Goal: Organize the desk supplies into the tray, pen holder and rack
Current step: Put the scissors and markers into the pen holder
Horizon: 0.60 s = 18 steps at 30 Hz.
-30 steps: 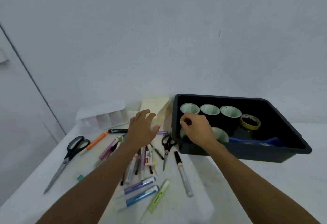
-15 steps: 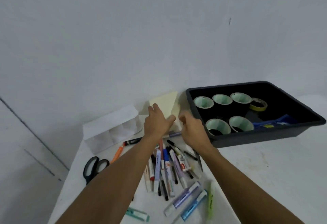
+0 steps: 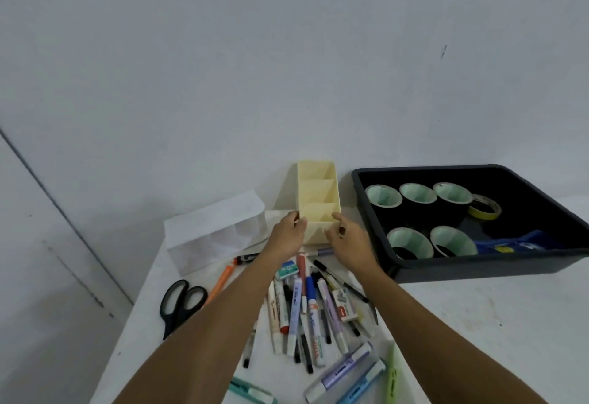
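A cream pen holder with stepped compartments stands at the back of the table, its openings facing me. My left hand grips its lower left edge and my right hand grips its lower right edge. Right of it sits a black tray holding several tape rolls, a yellow tape roll and a blue item. A white translucent rack stands to the left. A pile of pens and markers lies between my forearms.
Black scissors and an orange pen lie left of my left arm. Highlighters and a teal item lie near the front edge. The table's left edge drops to the floor. A wall stands right behind.
Both hands have closed on the cream pen holder, which has turned so that its compartments face me. My right hand left the tray a second ago.
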### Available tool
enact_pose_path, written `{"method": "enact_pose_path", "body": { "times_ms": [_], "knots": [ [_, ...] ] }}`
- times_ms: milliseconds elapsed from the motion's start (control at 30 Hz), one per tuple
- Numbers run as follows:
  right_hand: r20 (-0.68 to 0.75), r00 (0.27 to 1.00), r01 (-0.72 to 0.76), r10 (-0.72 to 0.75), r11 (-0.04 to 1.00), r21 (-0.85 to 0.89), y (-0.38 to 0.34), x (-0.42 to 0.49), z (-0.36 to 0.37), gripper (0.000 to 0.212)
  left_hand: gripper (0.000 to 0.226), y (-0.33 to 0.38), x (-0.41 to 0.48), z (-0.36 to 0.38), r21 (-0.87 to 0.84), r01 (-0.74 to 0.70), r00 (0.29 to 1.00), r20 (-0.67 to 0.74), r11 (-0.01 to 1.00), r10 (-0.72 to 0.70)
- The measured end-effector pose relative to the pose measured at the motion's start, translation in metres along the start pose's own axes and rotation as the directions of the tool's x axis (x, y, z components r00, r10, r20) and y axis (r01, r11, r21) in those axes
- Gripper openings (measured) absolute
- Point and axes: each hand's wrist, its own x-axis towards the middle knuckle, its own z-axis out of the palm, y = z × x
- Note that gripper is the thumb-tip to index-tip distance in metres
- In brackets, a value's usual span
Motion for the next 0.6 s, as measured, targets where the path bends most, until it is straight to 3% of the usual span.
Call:
{"method": "enact_pose_path", "body": {
  "times_ms": [100,167,233,267,333,400,533,600],
  "knots": [
    [-0.023,1.0,-0.014,0.014,1.0,0.008,0.001,0.002,0.004,0.04,0.037,0.0,-0.005,-0.018,0.094,-0.189,0.982,-0.006,0.977,0.19],
    [-0.05,0.998,-0.029,0.031,0.999,0.042,-0.002,0.005,0.01,0.043,0.049,-0.004,-0.006,-0.038,0.345,-0.312,0.919,-0.128,0.885,0.374],
    [-0.091,0.995,-0.035,0.043,0.996,0.082,-0.01,0.009,0.014,0.059,0.065,-0.012,-0.001,-0.062,0.67,-0.22,0.863,-0.206,0.709,0.462],
    [-0.106,0.993,-0.033,0.044,0.995,0.098,-0.015,0.011,0.017,0.068,0.076,-0.015,0.002,-0.074,0.763,-0.101,0.886,-0.223,0.639,0.406],
    [-0.106,0.994,-0.034,0.042,0.997,0.075,-0.024,0.013,0.023,0.085,0.103,-0.025,0.006,-0.094,0.807,0.111,0.956,-0.246,0.58,0.159],
    [-0.104,0.993,-0.057,0.061,0.998,0.035,-0.029,0.016,0.031,0.105,0.116,-0.038,0.011,-0.106,0.806,0.181,0.977,-0.212,0.564,-0.011],
    [-0.143,0.986,-0.091,0.089,0.996,-0.008,-0.032,0.018,0.039,0.116,0.094,-0.05,0.014,-0.114,0.787,0.109,0.984,-0.17,0.607,0.044],
    [-0.154,0.984,-0.088,0.085,0.996,-0.016,-0.03,0.02,0.039,0.115,0.095,-0.043,0.019,-0.12,0.725,0.038,0.974,-0.18,0.688,0.136]
  ]
}}
